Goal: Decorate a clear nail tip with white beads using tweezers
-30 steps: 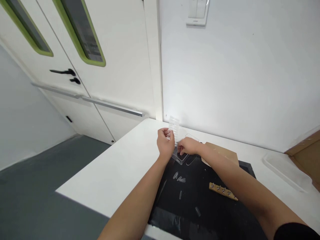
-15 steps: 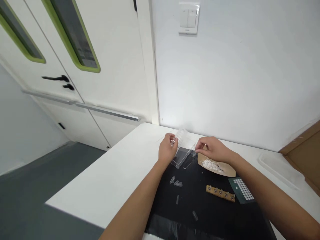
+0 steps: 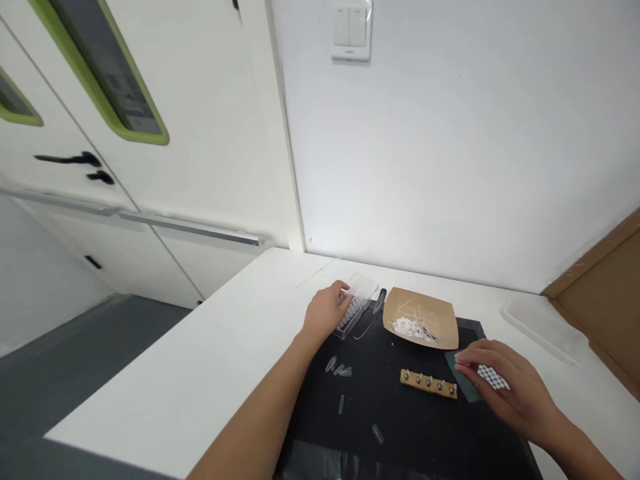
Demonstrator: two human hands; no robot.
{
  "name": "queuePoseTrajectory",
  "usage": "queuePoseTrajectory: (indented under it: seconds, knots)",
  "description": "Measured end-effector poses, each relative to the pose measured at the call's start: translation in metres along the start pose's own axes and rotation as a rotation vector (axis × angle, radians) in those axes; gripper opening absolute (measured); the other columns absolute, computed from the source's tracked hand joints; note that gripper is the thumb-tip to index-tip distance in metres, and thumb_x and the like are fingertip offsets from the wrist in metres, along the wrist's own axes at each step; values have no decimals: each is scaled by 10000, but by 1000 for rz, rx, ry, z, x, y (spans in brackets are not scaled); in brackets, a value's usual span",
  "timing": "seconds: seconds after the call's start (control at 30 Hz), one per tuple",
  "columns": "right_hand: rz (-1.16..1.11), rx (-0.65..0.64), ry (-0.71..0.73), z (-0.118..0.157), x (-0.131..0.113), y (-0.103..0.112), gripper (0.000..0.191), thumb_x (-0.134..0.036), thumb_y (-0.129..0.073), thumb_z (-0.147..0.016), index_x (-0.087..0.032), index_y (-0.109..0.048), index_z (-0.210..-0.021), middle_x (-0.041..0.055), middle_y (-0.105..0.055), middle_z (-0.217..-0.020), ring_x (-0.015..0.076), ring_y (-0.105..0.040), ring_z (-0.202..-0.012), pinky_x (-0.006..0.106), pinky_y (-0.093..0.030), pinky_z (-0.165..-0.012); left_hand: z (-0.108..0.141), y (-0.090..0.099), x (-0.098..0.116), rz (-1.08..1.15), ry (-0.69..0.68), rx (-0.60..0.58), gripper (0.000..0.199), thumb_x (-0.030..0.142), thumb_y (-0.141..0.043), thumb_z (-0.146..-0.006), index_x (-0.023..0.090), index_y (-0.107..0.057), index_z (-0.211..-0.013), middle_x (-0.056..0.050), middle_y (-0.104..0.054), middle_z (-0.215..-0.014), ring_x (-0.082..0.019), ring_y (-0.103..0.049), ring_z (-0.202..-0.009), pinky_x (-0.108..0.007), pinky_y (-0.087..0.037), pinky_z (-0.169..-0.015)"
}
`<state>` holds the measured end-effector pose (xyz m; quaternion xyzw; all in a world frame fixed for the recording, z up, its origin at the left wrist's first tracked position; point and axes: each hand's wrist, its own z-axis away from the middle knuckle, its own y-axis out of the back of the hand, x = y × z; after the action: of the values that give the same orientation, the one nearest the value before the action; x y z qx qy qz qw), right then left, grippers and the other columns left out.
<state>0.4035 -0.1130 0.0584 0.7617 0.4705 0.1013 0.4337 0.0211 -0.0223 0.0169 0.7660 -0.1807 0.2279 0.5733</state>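
Observation:
My left hand (image 3: 327,308) rests at the left side of a clear plastic case (image 3: 364,287) that holds rows of clear nail-shaped tips; its fingers are bent over the case edge with a gap between thumb and forefinger. Over a green card (image 3: 469,389) with rows of white dots, my right hand (image 3: 505,383) has thumb and forefinger pinched together; a small white bit seems to show at the fingertips, too small to name. Left of that hand lies a gold strip (image 3: 428,384) with several upright metal pegs.
A brown paper tray (image 3: 425,309) holds white bits. Several loose clear tips (image 3: 377,434) lie on the black mat (image 3: 360,373). A dark-handled tool with a wire loop (image 3: 379,301) is beside the case. A clear lid (image 3: 545,327) sits at the right.
My right hand has moved right and nearer, from beside the case to the dotted card. My left hand has lowered the transparent tip holder into the case. The view has shifted slightly right.

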Motion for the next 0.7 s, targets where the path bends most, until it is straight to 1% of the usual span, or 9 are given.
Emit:
queuePoseTrajectory:
  seconds: [0.13, 0.23, 0.33, 0.4, 0.47, 0.53, 0.57, 0.63, 0.7]
  knots:
    - [31, 22, 7, 5, 0, 0, 188, -160, -658, -1010, -261, -656, -1169, 40, -754, -1016, 175, -737, -883, 282, -596, -769, -2, -6, -1, -28, 14, -41, 229, 351, -639, -983, 217, -684, -1163, -53, -814, -1046, -228, -759, -947, -297, -534, -805]
    - [11, 60, 12, 4, 0, 1, 172, -141, -657, -1005, -247, -663, -1141, 40, -755, -996, 163, -735, -850, 258, -591, -730, -3, -8, -3, -65, 13, -57, 245, 349, -627, -992, 204, -685, -1180, -65, -815, -1061, -230, -762, -987, -299, -542, -844]
    - [-5, 68, 17, -1, 3, 4, 172, -139, -655, -1005, -242, -676, -1141, 38, -758, -980, 150, -728, -817, 235, -580, -686, -2, -9, -2, -118, 7, -70, 258, 346, -615, -999, 198, -690, -1196, -75, -812, -1072, -236, -760, -996, -309, -544, -867]
    - [0, 47, 33, -6, 6, 7, 173, -142, -657, -1005, -247, -693, -1137, 33, -764, -971, 147, -729, -812, 236, -583, -697, -1, -9, 0, -161, -4, -76, 260, 345, -600, -1007, 197, -696, -1198, -84, -806, -1086, -243, -751, -1023, -313, -541, -881]
    - [0, 37, 45, -11, 8, 10, 180, -143, -658, -1005, -255, -708, -1137, 33, -768, -975, 150, -732, -817, 241, -589, -710, 1, -8, 3, -212, -15, -75, 253, 342, -592, -1009, 203, -703, -1189, -99, -788, -1136, -252, -732, -1076, -313, -536, -886]
    - [-10, 47, 30, -14, 10, 10, 193, -142, -654, -1005, -262, -715, -1143, 38, -768, -996, 153, -734, -830, 239, -591, -700, 5, -6, 7, -268, -16, -66, 248, 358, -575, -1015, 214, -711, -1164, -111, -759, -1198, -262, -715, -1104, -312, -533, -860]
    - [-19, 55, 14, -14, 10, 10, 202, -142, -651, -1007, -268, -714, -1150, 41, -767, -1005, 156, -734, -838, 239, -593, -692, 7, -5, 9, -297, -11, -59, 253, 376, -558, -1023, 218, -713, -1145, -115, -747, -1211, -265, -715, -1091, -312, -531, -834]
    - [-34, 69, -37, -11, 11, 7, 232, -160, -644, -1012, -288, -706, -1195, 38, -771, -997, 162, -736, -828, 242, -593, -657, 10, -2, 13, -353, 11, -42, 286, 411, -515, -1042, 214, -716, -1089, -120, -739, -1176, -268, -727, -1010, -313, -519, -774]
    - [-37, 78, -116, -5, 12, 1, 274, -220, -651, -1018, -311, -679, -1275, 22, -783, -943, 168, -734, -759, 250, -585, -593, 13, 0, 17, -404, 37, -20, 318, 426, -486, -1053, 202, -712, -1038, -123, -738, -1112, -265, -732, -920, -310, -498, -726]
